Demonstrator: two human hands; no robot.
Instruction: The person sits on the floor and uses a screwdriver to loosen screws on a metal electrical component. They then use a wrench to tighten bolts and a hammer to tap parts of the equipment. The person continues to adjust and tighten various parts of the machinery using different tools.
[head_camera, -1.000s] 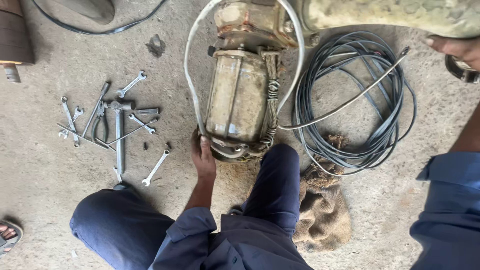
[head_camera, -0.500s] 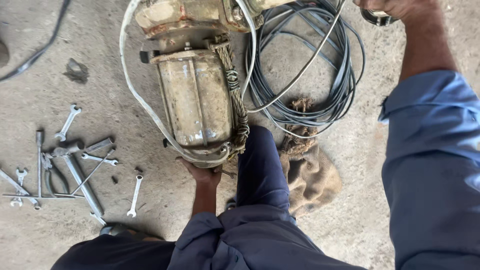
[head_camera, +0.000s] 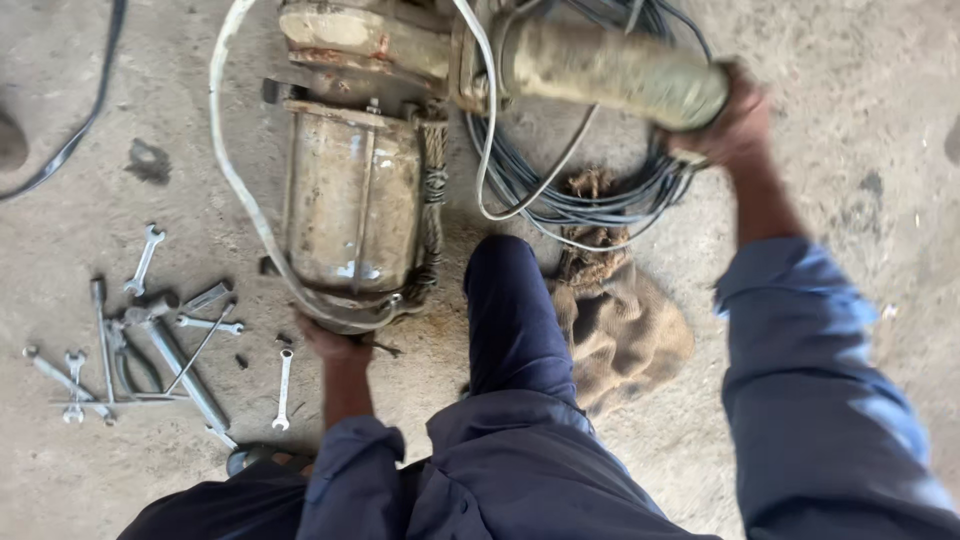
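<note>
Two hands grip the old pump motor (head_camera: 352, 205) lying on the concrete floor (head_camera: 860, 150): the left hand (head_camera: 335, 345) cups its near end, the right hand (head_camera: 735, 120) wraps the long pipe (head_camera: 610, 70). Lifting goes best with both grips firm and clear of the cable coil (head_camera: 590, 190). No labels show.

Wrenches (head_camera: 150, 350) crowd the left; cable coil (head_camera: 590, 190) blocks the right.
</note>
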